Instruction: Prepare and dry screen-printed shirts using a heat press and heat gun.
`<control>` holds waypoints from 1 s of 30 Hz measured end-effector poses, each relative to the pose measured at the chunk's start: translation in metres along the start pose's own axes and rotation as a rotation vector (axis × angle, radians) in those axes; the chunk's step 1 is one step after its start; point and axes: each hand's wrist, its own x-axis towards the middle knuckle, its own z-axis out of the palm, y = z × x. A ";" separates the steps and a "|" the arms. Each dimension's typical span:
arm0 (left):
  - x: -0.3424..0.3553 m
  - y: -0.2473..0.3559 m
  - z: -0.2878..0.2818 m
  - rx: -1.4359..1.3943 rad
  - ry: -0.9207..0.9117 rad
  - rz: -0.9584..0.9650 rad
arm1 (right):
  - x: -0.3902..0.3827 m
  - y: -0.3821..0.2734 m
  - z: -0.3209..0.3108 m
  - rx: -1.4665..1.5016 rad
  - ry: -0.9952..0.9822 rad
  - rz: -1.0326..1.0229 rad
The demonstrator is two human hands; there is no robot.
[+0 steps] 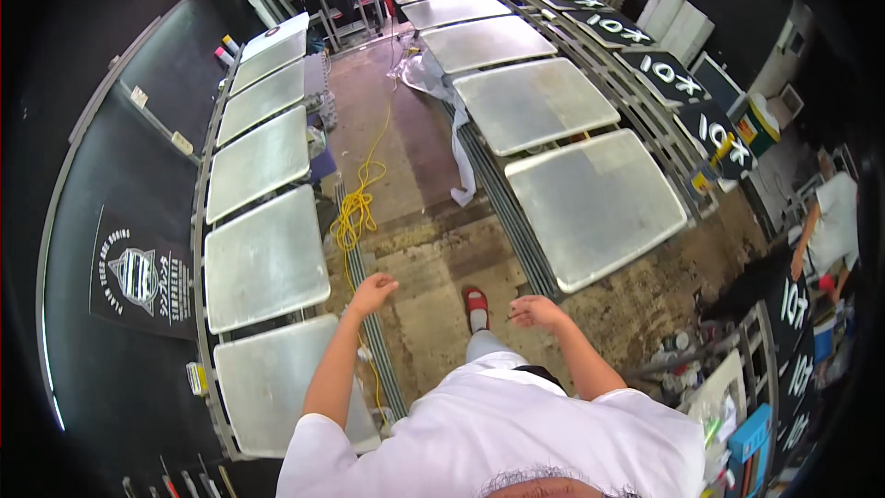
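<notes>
From my remote feed: six silvery rectangular panels (pixel 267 258) line the left. One left hand (pixel 375 293) hangs loosely spread; one right hand (pixel 536 312) curls, perhaps pinching something; I can't tell. One tangled yellow cord (pixel 356 218).

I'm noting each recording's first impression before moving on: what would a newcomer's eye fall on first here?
Probably the pale, flat panels: a left-hand row and a right-hand row, running away along both sides of a worn floor. Between them, a tangled bright yellow cord stands out. Nearer the camera, the person's left hand and right hand are held apart, with a red sandal showing between them.
</notes>
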 end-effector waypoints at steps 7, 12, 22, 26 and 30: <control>0.055 -0.112 -0.036 0.365 -0.181 -0.382 | 0.191 -0.273 0.054 -0.261 -0.074 -0.167; 0.045 -0.161 -0.022 0.418 -0.327 -0.298 | 0.287 -0.415 0.095 -0.243 -0.212 -0.207; 0.377 -0.149 -0.172 0.216 -0.281 -0.452 | 0.514 -0.593 0.162 -0.300 -0.019 -0.100; 0.598 -0.060 -0.320 0.058 -0.063 -0.454 | 0.576 -0.668 0.170 -0.201 0.018 -0.098; 0.767 0.029 -0.448 -0.315 0.170 -0.338 | 0.655 -0.739 0.156 -0.077 0.077 -0.154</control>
